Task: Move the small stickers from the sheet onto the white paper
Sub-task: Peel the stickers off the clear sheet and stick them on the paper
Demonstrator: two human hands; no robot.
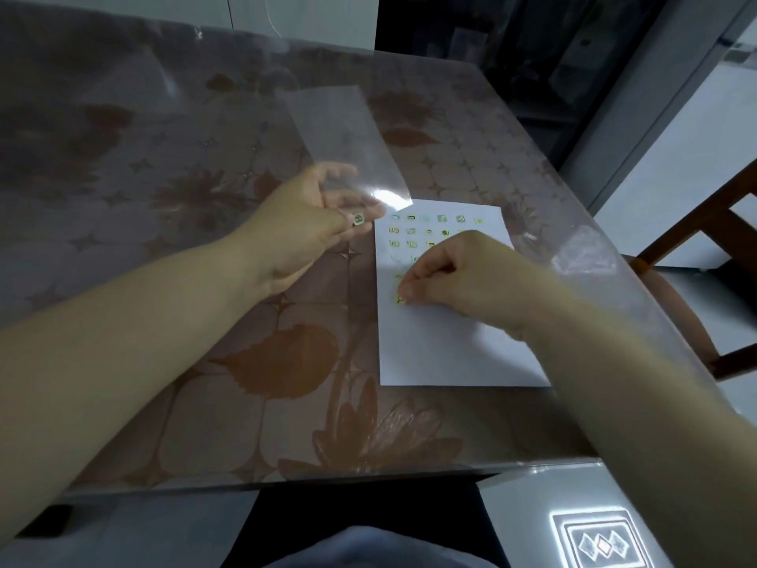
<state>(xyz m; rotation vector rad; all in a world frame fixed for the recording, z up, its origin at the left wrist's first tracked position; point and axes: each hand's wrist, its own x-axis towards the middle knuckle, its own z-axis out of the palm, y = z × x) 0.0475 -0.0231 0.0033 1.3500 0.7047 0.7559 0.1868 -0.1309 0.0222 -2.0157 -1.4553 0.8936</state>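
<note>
A: Left hand (303,215)?
B: We see it half open. Thumb and fingers grip the near end of the clear sheet (344,133), held up off the table (164,198). The fingers show through the sheet.
A: Right hand (463,276)?
B: Curled, thumb and forefinger tips pinching one held sticker (401,300) down against the white paper (442,354), which lies flat on the table.
A: Counts?
B: We count one sheet, one paper, two hands. One sheet sticker (358,218) sits by the left fingertips. The placed stickers (411,231) at the paper's far end run six, four, three, so thirteen are plain. There's one more just above the right fingertips. The faint marks between are too blurred for us to count, and the right hand hides part of the rows.
</note>
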